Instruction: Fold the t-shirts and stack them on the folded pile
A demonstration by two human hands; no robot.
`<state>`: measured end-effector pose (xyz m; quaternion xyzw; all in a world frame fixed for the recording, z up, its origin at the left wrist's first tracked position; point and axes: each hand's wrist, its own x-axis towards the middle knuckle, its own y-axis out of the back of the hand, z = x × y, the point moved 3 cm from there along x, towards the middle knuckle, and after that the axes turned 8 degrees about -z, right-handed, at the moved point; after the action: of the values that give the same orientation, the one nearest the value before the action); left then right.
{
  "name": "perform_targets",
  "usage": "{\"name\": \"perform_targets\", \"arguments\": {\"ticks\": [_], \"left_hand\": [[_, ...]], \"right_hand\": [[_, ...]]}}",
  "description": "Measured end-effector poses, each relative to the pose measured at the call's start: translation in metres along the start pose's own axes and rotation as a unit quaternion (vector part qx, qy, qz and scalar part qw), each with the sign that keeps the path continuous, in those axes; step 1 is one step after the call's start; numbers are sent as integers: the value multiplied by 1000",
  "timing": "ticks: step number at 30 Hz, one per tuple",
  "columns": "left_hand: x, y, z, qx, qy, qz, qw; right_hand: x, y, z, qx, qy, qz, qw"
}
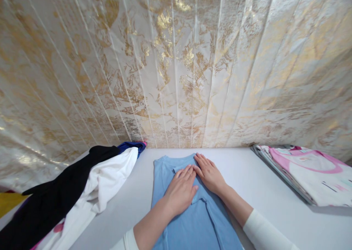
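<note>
A light blue garment (189, 224) lies on the white table, its neckline toward the back edge and its sides folded inward. My left hand (180, 192) rests flat on the upper middle of the cloth, palm down, with its fingers extended. Beside it, my right hand (210, 173) lies on the garment's upper right edge, fingers stretched toward the neckline. The fingertips of my left hand meet the thumb of my right hand. Neither hand grips the fabric.
Loose black clothing (63, 184) and white clothing (110, 176) are heaped at the left, with a blue piece (130, 145) behind. Folded clothes with a pink-trimmed top (316, 173) are stacked at the right. A gold-patterned curtain (176, 66) hangs behind the table (275, 220).
</note>
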<state>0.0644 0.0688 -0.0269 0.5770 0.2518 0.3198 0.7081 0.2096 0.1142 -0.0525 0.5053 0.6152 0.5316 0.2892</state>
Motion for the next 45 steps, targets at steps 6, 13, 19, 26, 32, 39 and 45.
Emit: {"name": "perform_targets", "arguments": {"ticks": [6, 13, 19, 26, 32, 39, 45], "left_hand": [[-16, 12, 2, 2, 10, 9, 1000], [-84, 10, 1, 41, 68, 56, 995], [-92, -3, 6, 41, 77, 65, 994], [-139, 3, 1, 48, 103, 92, 989], [-180, 0, 10, 57, 127, 29, 990], [-184, -7, 49, 19, 45, 5, 999], [-220, -31, 44, -56, 34, -21, 998]], "right_hand": [[-9, 15, -3, 35, -10, -4, 999], [-99, 19, -43, 7, 67, -33, 997], [-122, 26, -64, -25, 60, -95, 993], [-154, 33, -71, 4, 85, -86, 993], [-196, 36, -81, 8, 133, -112, 985], [-204, 26, -88, -4, 233, -65, 970], [-231, 13, -76, 1, 170, -27, 985]]}}
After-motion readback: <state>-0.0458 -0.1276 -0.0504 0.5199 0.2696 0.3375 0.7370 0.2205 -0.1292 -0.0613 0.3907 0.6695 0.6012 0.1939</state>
